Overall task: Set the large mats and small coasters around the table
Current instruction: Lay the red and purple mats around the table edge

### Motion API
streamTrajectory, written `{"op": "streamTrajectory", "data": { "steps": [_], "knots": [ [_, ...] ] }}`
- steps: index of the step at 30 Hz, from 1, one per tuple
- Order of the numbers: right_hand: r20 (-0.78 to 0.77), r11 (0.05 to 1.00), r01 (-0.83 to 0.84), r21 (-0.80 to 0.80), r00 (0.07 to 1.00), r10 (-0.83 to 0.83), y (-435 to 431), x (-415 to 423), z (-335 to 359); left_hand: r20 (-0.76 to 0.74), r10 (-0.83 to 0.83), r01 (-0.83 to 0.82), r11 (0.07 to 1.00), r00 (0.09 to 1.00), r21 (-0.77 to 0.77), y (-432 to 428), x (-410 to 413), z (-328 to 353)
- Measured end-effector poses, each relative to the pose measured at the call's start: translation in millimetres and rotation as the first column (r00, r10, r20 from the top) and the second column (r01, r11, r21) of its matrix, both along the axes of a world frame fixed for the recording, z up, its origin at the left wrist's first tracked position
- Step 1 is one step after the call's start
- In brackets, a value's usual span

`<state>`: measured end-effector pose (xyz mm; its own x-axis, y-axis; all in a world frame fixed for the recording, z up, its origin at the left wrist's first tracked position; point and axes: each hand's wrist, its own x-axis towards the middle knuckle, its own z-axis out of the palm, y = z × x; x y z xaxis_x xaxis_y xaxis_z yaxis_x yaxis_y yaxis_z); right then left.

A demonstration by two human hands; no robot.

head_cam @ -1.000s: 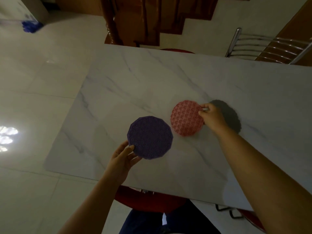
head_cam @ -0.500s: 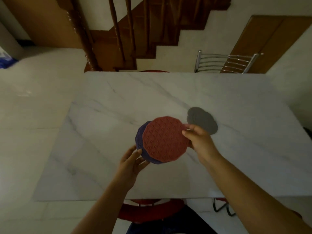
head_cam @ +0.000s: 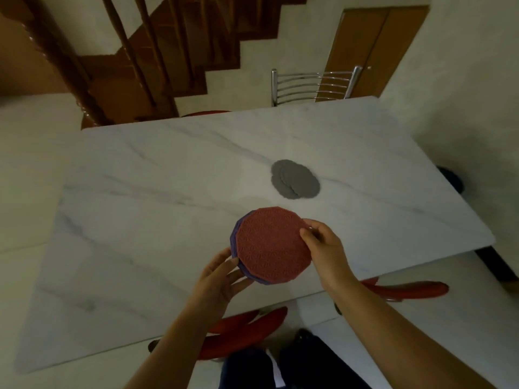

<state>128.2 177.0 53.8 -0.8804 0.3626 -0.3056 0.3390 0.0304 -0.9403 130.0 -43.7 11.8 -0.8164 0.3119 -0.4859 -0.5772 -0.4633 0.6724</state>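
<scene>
Two mats, the red mat (head_cam: 271, 244) now stacked on the purple mat (head_cam: 235, 239), are held by the left hand (head_cam: 222, 279) and right hand (head_cam: 325, 252) above the table's (head_cam: 140, 192) near edge, none laid yet; gray coasters (head_cam: 295, 179) remain piled mid-table.

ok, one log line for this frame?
left hand: holds purple mat | right hand: holds red mat, stacked on purple | grey coasters: piled on table
</scene>
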Motion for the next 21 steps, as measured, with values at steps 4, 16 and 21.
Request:
{"op": "streamTrajectory", "data": {
  "steps": [4,16,21],
  "knots": [
    [-0.068,0.998,-0.006,0.058,0.998,0.01,25,18,-1,-0.009,-0.047,0.046,0.995,0.999,-0.093,28,9,0],
    [-0.048,0.984,-0.149,0.1,0.987,0.154,200,59,-3,-0.107,-0.088,0.069,0.983,0.99,-0.169,196,53,14],
    [-0.038,0.958,-0.235,0.166,0.969,0.245,286,71,10,-0.099,-0.058,0.042,0.987,0.993,-0.158,287,75,15]
  ]
}}
